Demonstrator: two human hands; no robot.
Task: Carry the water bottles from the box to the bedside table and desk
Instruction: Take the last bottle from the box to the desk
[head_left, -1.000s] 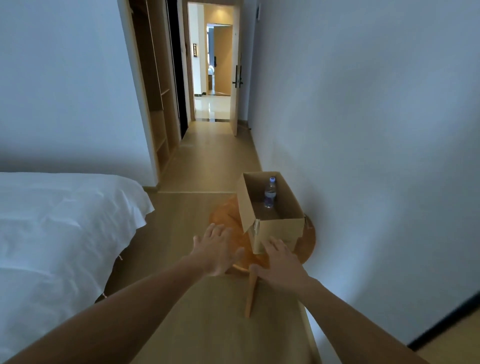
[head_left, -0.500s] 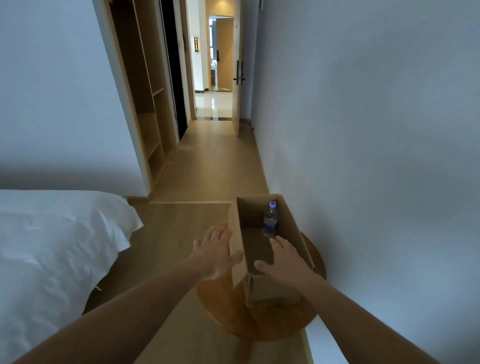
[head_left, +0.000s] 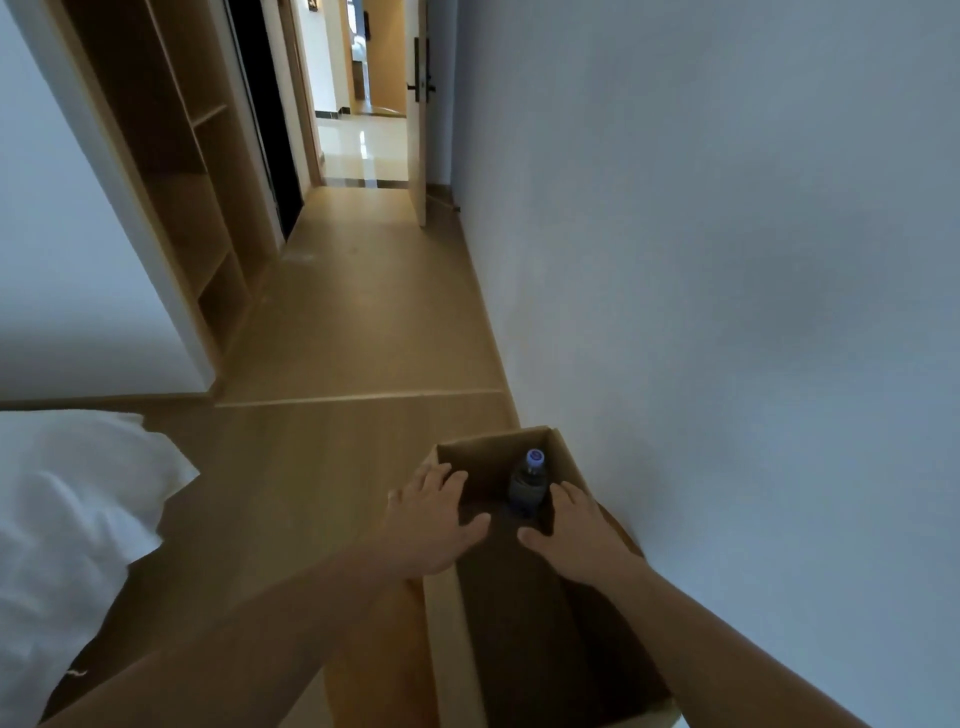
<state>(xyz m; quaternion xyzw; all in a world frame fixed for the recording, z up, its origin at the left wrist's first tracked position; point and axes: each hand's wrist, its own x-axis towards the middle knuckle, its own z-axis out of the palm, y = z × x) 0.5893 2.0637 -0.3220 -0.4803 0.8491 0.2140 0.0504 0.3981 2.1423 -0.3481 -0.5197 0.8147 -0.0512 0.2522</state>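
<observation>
Both our hands reach over the open box

Our left hand (head_left: 434, 519) and right hand (head_left: 576, 530) hover spread and empty above the cardboard box (head_left: 452, 639) by the wall (head_left: 727, 260). One water bottle (head_left: 529, 487) stands upright at the box's far end, just beside our right fingertips (head_left: 563, 491). The bed (head_left: 62, 519) lies to our left.

No legible text anywhere, the water bottle (head_left: 528, 488) label too blurred to read.
</observation>
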